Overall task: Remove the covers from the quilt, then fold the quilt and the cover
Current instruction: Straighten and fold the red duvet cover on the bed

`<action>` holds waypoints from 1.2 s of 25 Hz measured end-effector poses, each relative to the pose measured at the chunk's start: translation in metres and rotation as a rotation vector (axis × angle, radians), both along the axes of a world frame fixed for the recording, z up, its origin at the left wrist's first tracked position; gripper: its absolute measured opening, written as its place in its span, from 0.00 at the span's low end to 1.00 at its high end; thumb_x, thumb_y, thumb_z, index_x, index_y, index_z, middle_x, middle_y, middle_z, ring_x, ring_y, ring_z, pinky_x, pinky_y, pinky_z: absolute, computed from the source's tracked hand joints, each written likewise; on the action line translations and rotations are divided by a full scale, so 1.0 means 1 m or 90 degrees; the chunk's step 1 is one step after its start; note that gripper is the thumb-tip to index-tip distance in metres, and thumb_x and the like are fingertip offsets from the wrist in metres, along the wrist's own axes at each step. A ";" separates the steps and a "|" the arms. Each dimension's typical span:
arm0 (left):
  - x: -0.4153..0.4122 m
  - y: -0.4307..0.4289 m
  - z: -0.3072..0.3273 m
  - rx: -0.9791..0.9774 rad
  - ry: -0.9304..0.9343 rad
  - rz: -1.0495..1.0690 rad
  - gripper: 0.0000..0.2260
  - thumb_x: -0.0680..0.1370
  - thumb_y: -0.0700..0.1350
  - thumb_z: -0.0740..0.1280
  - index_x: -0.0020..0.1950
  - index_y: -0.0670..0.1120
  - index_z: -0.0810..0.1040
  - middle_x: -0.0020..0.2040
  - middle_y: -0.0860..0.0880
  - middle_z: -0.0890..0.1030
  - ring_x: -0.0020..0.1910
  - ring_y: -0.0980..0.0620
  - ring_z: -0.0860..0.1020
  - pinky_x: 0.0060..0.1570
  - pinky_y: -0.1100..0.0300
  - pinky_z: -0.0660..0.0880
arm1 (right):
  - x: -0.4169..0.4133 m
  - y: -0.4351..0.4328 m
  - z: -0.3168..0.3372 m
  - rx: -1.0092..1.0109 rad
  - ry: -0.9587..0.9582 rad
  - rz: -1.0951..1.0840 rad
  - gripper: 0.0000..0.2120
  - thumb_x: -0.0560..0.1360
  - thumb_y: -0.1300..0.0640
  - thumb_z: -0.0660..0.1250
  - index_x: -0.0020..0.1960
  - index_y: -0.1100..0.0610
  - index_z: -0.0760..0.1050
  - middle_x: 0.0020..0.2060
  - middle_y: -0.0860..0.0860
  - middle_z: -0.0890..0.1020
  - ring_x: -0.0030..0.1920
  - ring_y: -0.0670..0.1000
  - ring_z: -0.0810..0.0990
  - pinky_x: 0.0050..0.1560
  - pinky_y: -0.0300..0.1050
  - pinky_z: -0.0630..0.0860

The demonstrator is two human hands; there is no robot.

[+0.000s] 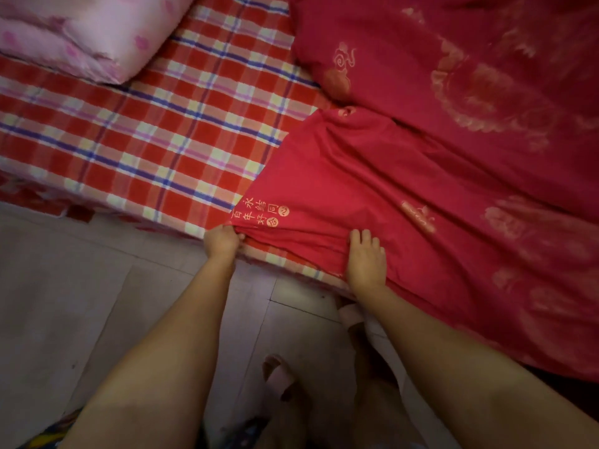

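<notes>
Both of our hands are working at the near edge of the bed (pixel 285 264); our left hand (pixel 223 239) is pinching a corner of the red cover (pixel 356 176), its grip closed on the cloth just beside the printed characters; our right hand (pixel 366 257) is lying on the same cover with fingers straight, its grip open and holding nothing; the cover is lying wrinkled across the right of the bed and hanging over its edge; the checked sheet (pixel 146 131) is showing bare to the left; a pink folded bundle (pixel 81 34) is sitting at the far left, well apart from the cover; a pink slipper (pixel 278 377) is resting on the tiled floor (pixel 81 303) between our arms.
</notes>
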State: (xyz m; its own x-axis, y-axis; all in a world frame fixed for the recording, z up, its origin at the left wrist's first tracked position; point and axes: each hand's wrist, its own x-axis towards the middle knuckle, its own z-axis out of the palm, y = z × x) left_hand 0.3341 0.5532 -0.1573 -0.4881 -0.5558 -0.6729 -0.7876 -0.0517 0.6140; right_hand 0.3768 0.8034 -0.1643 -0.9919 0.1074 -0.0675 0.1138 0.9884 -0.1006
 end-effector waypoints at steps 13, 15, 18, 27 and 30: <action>-0.010 0.015 0.004 0.282 -0.005 0.192 0.18 0.79 0.58 0.60 0.33 0.50 0.66 0.17 0.57 0.69 0.20 0.62 0.68 0.19 0.71 0.66 | 0.069 -0.006 0.019 -0.398 0.043 -0.197 0.09 0.71 0.60 0.70 0.49 0.57 0.73 0.45 0.52 0.74 0.46 0.50 0.72 0.48 0.45 0.70; -0.006 0.017 0.009 0.298 0.017 0.192 0.15 0.81 0.53 0.56 0.36 0.49 0.68 0.23 0.54 0.72 0.27 0.60 0.70 0.26 0.69 0.71 | 0.073 0.011 0.015 -0.548 0.173 -0.570 0.09 0.72 0.60 0.70 0.46 0.57 0.71 0.42 0.51 0.74 0.42 0.49 0.72 0.48 0.44 0.71; 0.005 0.025 0.017 0.332 0.061 0.168 0.13 0.80 0.53 0.54 0.50 0.48 0.75 0.45 0.51 0.78 0.46 0.54 0.76 0.53 0.60 0.70 | 0.081 0.059 -0.005 -0.761 0.238 -0.970 0.13 0.72 0.59 0.71 0.40 0.52 0.66 0.37 0.50 0.71 0.33 0.46 0.68 0.40 0.43 0.69; 0.000 0.051 0.025 0.290 -0.003 0.103 0.18 0.78 0.48 0.66 0.67 0.45 0.70 0.61 0.49 0.77 0.59 0.51 0.76 0.58 0.57 0.74 | 0.099 0.120 -0.006 -0.879 0.318 -1.167 0.09 0.73 0.64 0.69 0.39 0.56 0.70 0.46 0.52 0.78 0.43 0.49 0.78 0.46 0.38 0.78; -0.005 0.045 0.022 0.296 -0.022 0.117 0.21 0.79 0.50 0.65 0.69 0.45 0.67 0.64 0.48 0.75 0.62 0.49 0.75 0.60 0.54 0.73 | 0.104 0.126 -0.001 -0.784 0.324 -1.185 0.09 0.71 0.63 0.72 0.50 0.62 0.76 0.47 0.53 0.79 0.47 0.52 0.78 0.55 0.46 0.76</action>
